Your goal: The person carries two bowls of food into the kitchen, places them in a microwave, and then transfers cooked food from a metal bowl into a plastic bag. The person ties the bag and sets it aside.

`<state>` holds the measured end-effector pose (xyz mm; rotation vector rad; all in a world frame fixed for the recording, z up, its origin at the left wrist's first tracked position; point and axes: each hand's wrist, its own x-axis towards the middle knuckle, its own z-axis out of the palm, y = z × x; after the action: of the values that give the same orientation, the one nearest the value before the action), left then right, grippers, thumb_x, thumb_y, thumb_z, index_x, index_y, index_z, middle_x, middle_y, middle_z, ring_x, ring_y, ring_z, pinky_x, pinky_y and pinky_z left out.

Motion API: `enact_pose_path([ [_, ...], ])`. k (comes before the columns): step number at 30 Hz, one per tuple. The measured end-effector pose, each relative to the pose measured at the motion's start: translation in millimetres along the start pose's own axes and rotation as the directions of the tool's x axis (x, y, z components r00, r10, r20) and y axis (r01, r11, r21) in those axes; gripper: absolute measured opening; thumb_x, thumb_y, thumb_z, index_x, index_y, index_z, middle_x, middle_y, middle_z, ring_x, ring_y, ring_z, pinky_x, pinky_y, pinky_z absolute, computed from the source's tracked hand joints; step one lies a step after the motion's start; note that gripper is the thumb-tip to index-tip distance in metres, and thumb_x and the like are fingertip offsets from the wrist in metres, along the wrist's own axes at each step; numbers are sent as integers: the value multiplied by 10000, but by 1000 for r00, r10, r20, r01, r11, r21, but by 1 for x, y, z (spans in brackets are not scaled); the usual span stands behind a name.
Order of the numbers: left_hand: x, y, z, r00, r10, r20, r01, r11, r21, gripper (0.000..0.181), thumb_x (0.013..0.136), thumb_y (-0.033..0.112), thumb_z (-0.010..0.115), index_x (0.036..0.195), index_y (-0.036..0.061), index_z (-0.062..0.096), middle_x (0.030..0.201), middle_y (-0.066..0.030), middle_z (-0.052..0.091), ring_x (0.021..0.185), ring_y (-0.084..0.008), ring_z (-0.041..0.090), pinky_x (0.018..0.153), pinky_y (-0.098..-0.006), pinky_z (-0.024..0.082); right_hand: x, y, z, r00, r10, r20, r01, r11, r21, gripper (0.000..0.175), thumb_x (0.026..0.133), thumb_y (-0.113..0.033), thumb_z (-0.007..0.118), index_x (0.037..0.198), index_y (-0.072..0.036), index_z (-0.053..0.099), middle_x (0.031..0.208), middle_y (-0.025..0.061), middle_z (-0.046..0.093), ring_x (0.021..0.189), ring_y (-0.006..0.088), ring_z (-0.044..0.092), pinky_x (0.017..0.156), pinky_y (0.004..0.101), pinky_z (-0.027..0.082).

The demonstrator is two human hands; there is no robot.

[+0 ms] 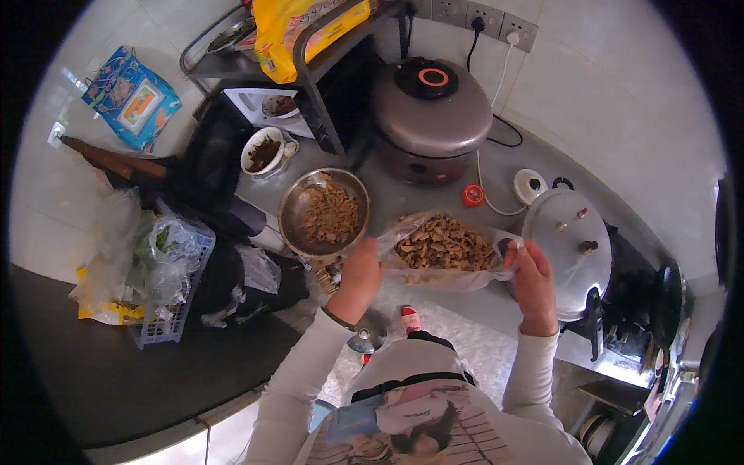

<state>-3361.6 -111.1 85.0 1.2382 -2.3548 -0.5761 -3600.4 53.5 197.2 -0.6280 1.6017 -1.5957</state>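
Observation:
A clear plastic bag (447, 279) stretches between my two hands, its mouth spread wide. Inside it lie many brown chunks of food (444, 244), perhaps fried meat. My left hand (361, 273) grips the bag's left edge, and my right hand (532, 279) pinches its right edge. Just beyond my left hand, a round steel bowl (284, 224) on the counter holds more of the similar brown pieces (331, 212). The bag hides part of the counter's front edge.
An electric cooker (433, 116) stands behind the bag; a pressure cooker (567, 250) is close to my right hand. At left are a white bowl of dark food (249, 139) and a plastic basket (192, 279) with bags. A metal rack (317, 75) rises behind. A pot lid (367, 334) is lower down.

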Motion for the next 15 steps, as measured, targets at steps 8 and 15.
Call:
enact_pose_path([
  [8, 21, 7, -16, 999, -8, 47, 14, 991, -136, 153, 750, 103, 650, 868, 29, 586, 872, -168, 608, 846, -347, 594, 719, -436, 481, -1, 0, -5, 998, -65, 17, 64, 998, 29, 220, 956, -204, 480, 1044, -43, 603, 787, -31, 552, 791, 62, 465, 743, 199, 337],
  [15, 25, 12, -12, 919, 27, 392, -147, 950, 277, 186, 783, 124, 628, 911, -3, 584, 880, -171, 621, 845, -352, 608, 713, -426, 491, 1, 0, -9, 999, -34, 33, 34, 999, 11, 201, 951, -185, 484, 1031, -42, 600, 798, -30, 557, 795, 66, 474, 776, 201, 347],
])
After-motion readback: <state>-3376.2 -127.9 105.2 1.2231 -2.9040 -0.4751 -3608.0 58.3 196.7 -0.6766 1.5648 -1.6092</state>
